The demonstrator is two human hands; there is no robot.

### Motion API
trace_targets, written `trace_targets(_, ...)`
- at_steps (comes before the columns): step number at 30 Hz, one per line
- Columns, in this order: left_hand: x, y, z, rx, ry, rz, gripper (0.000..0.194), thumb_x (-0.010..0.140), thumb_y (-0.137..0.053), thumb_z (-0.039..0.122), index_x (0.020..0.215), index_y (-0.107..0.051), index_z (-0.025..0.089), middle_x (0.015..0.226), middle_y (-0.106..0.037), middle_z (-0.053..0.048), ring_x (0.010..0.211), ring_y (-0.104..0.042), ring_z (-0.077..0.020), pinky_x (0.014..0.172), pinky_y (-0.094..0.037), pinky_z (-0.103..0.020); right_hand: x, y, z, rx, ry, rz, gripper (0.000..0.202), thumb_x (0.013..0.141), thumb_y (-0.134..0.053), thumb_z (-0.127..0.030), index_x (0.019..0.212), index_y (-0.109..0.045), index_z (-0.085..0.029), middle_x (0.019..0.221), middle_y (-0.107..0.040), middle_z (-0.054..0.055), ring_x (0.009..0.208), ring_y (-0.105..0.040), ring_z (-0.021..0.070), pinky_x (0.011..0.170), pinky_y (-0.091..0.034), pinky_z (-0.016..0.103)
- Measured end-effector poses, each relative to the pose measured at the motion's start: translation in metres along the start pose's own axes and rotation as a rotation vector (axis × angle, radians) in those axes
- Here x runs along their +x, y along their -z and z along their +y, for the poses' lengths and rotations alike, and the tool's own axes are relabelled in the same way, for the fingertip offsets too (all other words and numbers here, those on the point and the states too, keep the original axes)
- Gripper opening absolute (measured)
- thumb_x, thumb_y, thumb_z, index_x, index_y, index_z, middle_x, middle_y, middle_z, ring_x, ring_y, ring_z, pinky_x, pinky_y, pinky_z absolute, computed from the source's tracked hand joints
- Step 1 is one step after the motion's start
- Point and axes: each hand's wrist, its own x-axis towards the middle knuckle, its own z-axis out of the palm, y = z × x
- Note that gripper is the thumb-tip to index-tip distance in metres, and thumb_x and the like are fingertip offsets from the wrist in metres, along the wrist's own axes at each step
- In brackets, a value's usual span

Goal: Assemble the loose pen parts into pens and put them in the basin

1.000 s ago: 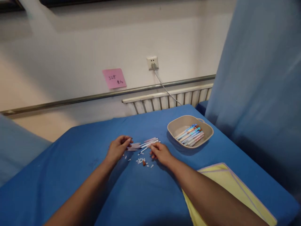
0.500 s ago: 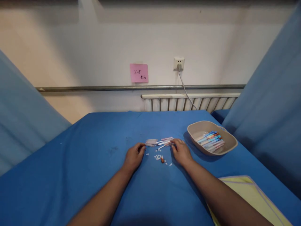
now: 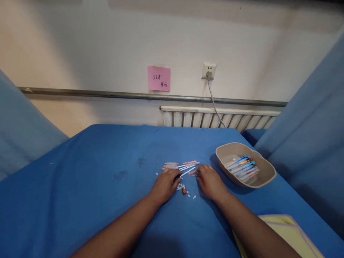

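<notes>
Both my hands rest on the blue table point(image 3: 94, 172). The fingertips of my left hand point(image 3: 164, 185) pinch the near end of a thin white refill point(image 3: 187, 171). My right hand point(image 3: 211, 182) pinches a small pink pen part point(image 3: 193, 173) at its fingertips. Just beyond the hands lie several loose pink and white pen barrels and refills point(image 3: 179, 165). Small white bits and one brown piece point(image 3: 184, 190) are scattered between my hands.
A beige bowl point(image 3: 264, 179) holding several coloured pens point(image 3: 242, 166) stands to the right of my right hand. A yellow cloth point(image 3: 287, 233) lies at the near right corner. Blue curtains hang on both sides. On the wall behind are a radiator point(image 3: 215, 118), a socket and a pink note point(image 3: 158, 78).
The view has swung to the left and then steadied. My left hand moved right from the pink barrels to the white refill, closer to my right hand, which stayed by the pink part.
</notes>
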Motion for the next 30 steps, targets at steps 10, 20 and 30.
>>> trace_targets(10, 0.001, -0.005, -0.006, -0.081, 0.086, -0.006, 0.017, 0.079, -0.053, 0.019, 0.093, -0.063, 0.022, 0.092, -0.067, -0.005, 0.091, -0.060, -0.0216, 0.082, -0.044, -0.033, -0.005, 0.006, -0.005, -0.020, 0.085, -0.104, 0.013, 0.086, -0.052, -0.026, 0.093, -0.061, -0.020, 0.093, -0.062, 0.008, 0.092, -0.053, 0.0227, 0.083, -0.037, 0.031)
trace_targets(20, 0.002, 0.020, -0.035, 0.003, 0.218, 0.192, 0.024, 0.085, -0.046, 0.025, 0.098, -0.064, 0.019, 0.096, -0.067, -0.007, 0.091, -0.059, -0.0227, 0.082, -0.045, -0.034, 0.005, -0.002, -0.001, 0.026, 0.146, -0.041, 0.026, 0.093, -0.040, -0.025, 0.110, -0.060, -0.020, 0.108, -0.062, 0.008, 0.100, -0.051, 0.0211, 0.088, -0.035, 0.030)
trace_targets(30, 0.004, 0.023, -0.033, 0.120, 0.173, 0.038, 0.023, 0.080, -0.057, 0.021, 0.102, -0.065, 0.022, 0.093, -0.062, -0.007, 0.090, -0.055, -0.0235, 0.081, -0.041, -0.034, 0.001, 0.003, -0.002, -0.044, 0.171, -0.124, 0.024, 0.092, -0.043, -0.027, 0.091, -0.066, -0.020, 0.089, -0.064, 0.007, 0.089, -0.054, 0.0206, 0.078, -0.036, 0.028)
